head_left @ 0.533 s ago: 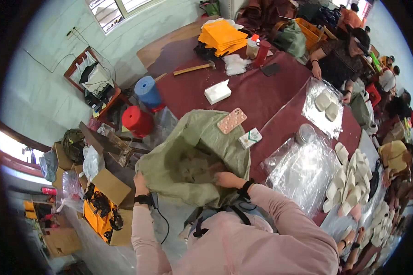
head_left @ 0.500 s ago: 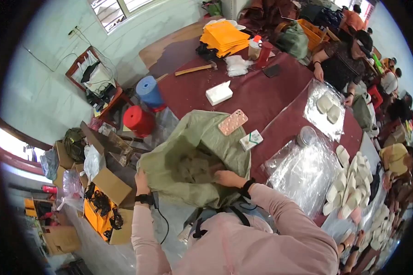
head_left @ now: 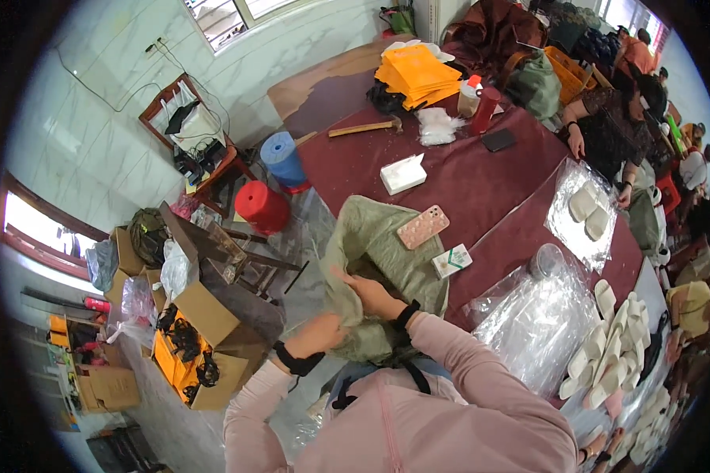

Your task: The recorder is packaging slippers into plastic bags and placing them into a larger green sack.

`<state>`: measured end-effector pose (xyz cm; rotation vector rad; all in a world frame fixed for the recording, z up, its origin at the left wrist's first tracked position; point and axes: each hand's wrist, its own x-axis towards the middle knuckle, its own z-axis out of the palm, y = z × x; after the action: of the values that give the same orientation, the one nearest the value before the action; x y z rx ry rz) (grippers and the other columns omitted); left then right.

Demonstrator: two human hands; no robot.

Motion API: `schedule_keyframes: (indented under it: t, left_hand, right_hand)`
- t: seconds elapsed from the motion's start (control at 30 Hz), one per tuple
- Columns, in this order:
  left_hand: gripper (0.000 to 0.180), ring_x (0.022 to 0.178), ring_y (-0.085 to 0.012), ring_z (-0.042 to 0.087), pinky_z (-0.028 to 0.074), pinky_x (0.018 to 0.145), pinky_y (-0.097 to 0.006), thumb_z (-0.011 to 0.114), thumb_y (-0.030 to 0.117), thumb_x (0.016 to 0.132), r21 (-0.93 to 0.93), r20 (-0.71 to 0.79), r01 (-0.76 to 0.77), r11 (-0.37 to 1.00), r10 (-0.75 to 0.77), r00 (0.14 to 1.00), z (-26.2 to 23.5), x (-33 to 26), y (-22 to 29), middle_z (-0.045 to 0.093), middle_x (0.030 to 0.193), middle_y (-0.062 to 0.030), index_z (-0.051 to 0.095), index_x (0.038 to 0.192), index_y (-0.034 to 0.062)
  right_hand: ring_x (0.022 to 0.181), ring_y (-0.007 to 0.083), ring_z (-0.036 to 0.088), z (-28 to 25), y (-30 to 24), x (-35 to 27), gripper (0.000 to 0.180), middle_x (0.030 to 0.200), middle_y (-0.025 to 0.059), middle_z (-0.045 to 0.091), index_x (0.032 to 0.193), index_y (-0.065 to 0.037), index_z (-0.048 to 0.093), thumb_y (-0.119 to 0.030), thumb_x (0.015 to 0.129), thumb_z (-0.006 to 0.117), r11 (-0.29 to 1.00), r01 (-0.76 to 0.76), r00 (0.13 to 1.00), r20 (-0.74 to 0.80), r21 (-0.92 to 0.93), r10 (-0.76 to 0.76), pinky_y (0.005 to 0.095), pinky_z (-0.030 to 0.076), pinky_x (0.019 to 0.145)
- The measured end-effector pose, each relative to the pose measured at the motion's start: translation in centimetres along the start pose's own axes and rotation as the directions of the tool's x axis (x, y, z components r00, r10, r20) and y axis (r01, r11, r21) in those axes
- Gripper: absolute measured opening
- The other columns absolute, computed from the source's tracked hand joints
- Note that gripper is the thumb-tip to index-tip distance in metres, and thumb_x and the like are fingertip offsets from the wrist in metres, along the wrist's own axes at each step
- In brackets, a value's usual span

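The big olive-green woven sack (head_left: 386,260) is slumping off the maroon-covered table (head_left: 481,181), mouth toward the person. The right hand (head_left: 375,296) is clamping its rim; the left hand (head_left: 319,331) is gripping lower, just beside.

The woven sack (head_left: 379,260) is dull olive green, lying on a maroon tablecloth (head_left: 481,181). A pink speckled phone case (head_left: 423,226) rests on it; far off, folded bags (head_left: 415,72) glow orange.
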<state>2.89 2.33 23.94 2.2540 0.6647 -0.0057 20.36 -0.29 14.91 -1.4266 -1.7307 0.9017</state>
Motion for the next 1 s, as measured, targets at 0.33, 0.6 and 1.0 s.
schedule_keyframes:
  t: [0.33,0.6,1.0]
  left_hand:
    - [0.022,0.071,-0.0416,0.053,0.04,0.059,-0.046,0.054,0.016,0.077,0.061,0.152,-0.033,0.998,0.024,0.988,-3.2,-3.6,-5.4,0.055,0.078,-0.0264,0.054,0.089,-0.0018]
    - [0.041,0.079,-0.0372,0.055,0.042,0.071,-0.036,0.053,0.029,0.085,-0.11,-0.618,0.315,0.943,-0.313,0.721,-6.8,-4.3,-11.4,0.058,0.087,-0.0257,0.053,0.102,-0.0082]
    - [0.033,0.078,-0.034,0.052,0.04,0.068,-0.035,0.053,0.022,0.083,-0.51,-0.577,0.292,0.809,-0.574,0.582,-2.4,-8.3,-7.8,0.056,0.088,-0.0225,0.05,0.101,-0.0054]
  right_hand:
    - [0.075,0.0354,0.056,4.6,5.3,0.3,0.031,0.078,0.0148,0.06,0.1,-0.011,0.058,-0.004,0.069,0.055,0.98,-0.151,0.937,-0.334,-0.129,0.1,0.0438,0.044,0.063]
    - [0.073,0.0375,0.054,0.8,0.3,7.3,0.016,0.076,0.0191,0.057,0.09,-0.002,0.056,-0.005,0.075,0.053,0.975,-0.171,0.914,-0.393,-0.145,0.101,0.0414,0.044,0.062]
    - [0.069,0.0201,0.061,3.7,2.2,5.0,0.02,0.077,0.0161,0.063,0.097,0.009,0.056,-0.002,0.08,0.053,0.982,-0.172,0.936,-0.299,0.076,0.187,0.0293,0.045,0.062]
